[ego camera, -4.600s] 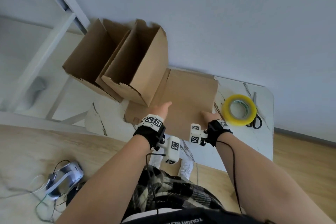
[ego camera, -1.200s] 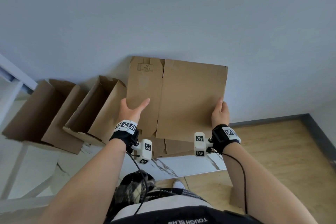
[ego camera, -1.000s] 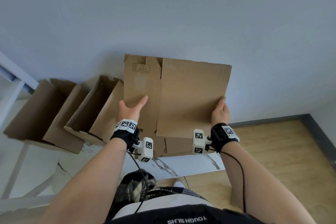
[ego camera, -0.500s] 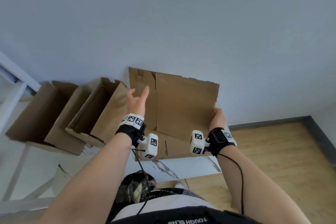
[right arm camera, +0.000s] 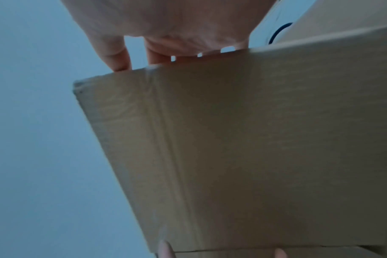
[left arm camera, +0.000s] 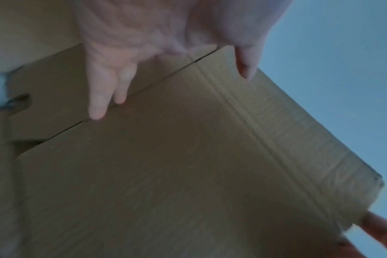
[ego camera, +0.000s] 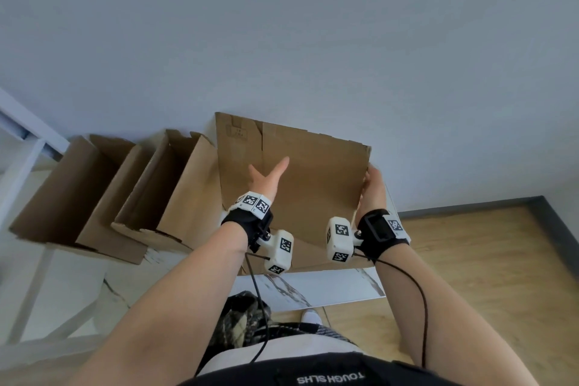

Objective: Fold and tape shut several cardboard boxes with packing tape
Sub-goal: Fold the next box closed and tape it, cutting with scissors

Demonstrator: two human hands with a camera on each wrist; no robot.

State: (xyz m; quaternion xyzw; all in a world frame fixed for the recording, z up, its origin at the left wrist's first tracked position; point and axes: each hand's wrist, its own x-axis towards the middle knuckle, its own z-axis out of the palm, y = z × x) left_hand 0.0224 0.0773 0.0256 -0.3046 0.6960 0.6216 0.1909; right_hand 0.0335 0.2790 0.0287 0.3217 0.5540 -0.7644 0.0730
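While held upright over the marble-top table (ego camera: 313,291), flattened cardboard box (ego camera: 313,172) faces the wearer, top edge near the grey wall (ego camera: 313,25), lower edge hidden behind the wrist cameras. Right hand (ego camera: 371,188) on the box's right edge: fingers wrapped round behind the panel, thumb on the near side, gripping it. Same grip from the right wrist view, fingers (right arm camera: 117,57) going past the cardboard edge (right arm camera: 210,139). Left hand (ego camera: 266,180) spread flat before the front panel, fingers straight, thumb out, holding nothing. Left wrist view: two fingertips (left arm camera: 97,108) at the slit between two flaps of the box (left arm camera: 166,174); touching or just clear of it, cannot tell, frame blurred. Two erected boxes just left of the flat one, lying on their sides, open ends toward the camera: nearer open box (ego camera: 188,191) beside it, farther open box (ego camera: 72,197) at the left. Wood floor (ego camera: 485,260) to the right. Shoe tip (ego camera: 310,316) below the table edge.
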